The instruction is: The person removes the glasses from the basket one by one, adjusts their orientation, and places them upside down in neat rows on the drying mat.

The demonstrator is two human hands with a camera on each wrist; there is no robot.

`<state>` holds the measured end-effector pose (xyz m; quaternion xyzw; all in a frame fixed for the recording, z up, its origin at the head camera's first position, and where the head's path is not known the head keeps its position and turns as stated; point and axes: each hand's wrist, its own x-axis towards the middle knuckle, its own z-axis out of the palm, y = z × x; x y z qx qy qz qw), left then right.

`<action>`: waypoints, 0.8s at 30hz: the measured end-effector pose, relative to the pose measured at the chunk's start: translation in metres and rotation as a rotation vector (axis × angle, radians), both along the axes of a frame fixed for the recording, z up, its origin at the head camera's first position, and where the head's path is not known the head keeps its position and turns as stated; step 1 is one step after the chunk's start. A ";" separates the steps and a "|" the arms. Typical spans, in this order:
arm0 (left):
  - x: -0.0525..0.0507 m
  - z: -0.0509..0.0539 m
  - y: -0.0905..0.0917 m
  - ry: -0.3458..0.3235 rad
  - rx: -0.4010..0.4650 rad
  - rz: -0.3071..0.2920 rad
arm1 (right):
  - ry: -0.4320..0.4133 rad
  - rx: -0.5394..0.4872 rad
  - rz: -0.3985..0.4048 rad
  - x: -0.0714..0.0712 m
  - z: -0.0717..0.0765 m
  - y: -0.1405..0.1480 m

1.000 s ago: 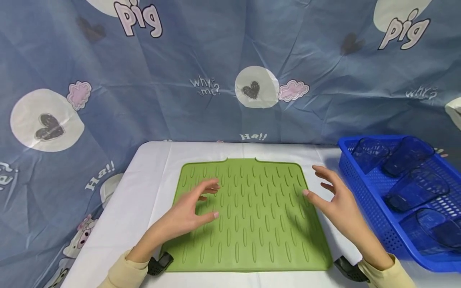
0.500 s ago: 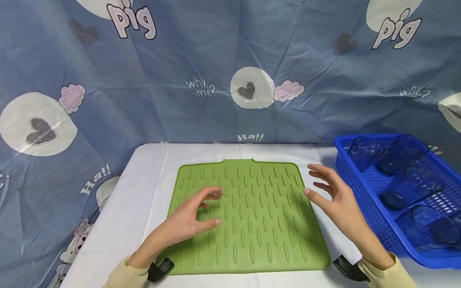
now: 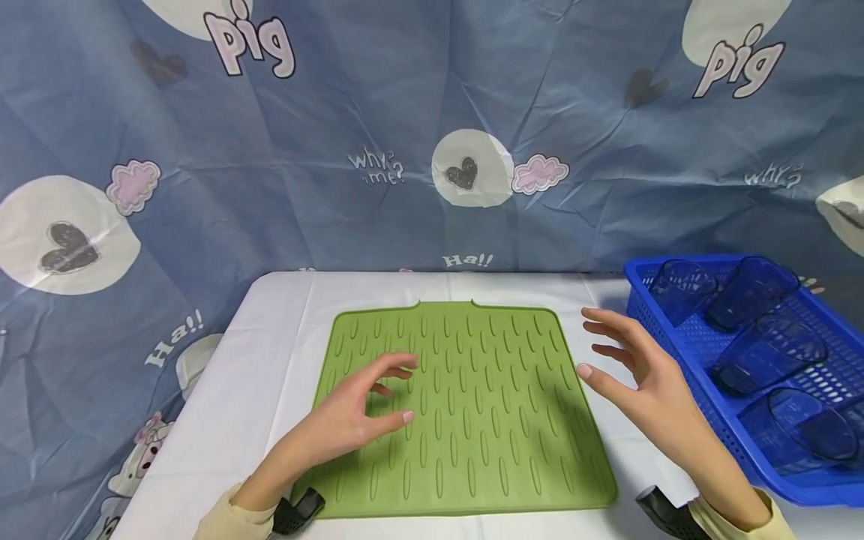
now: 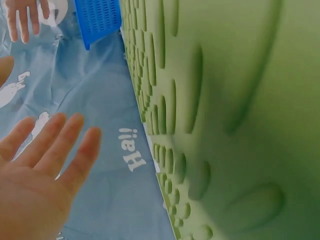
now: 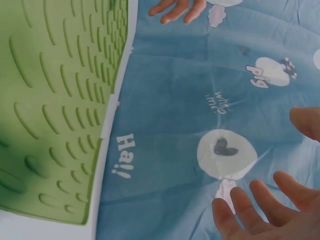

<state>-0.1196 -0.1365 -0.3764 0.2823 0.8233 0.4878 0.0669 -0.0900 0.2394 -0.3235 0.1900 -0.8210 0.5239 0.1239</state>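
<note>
A green ridged mat (image 3: 472, 450) lies flat on the white table. Above its left part hovers my left hand (image 3: 351, 412), fingers loosely bent, thumb apart, holding nothing. My right hand (image 3: 648, 382) hangs in the air between the mat's right edge and a blue plastic basket (image 3: 688, 375); its fingers are spread and nothing is in them. Several clear drinking glasses lie or lean in the basket, among them one glass (image 3: 769, 352) near its middle. In the left wrist view the palm of the left hand (image 4: 40, 185) faces the camera beside the mat.
White cloth covers the table (image 3: 270, 337). Behind it hangs a blue printed curtain (image 3: 378, 90), which also runs down the left side. The basket takes up the table's right side, and its right end passes out of the head view.
My right hand has shifted slightly to the right, toward the basket. The left hand has barely moved. The head view has turned a little.
</note>
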 end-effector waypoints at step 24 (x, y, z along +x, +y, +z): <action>0.004 0.010 0.001 0.059 0.017 -0.007 | -0.015 0.260 -0.135 0.013 0.020 0.034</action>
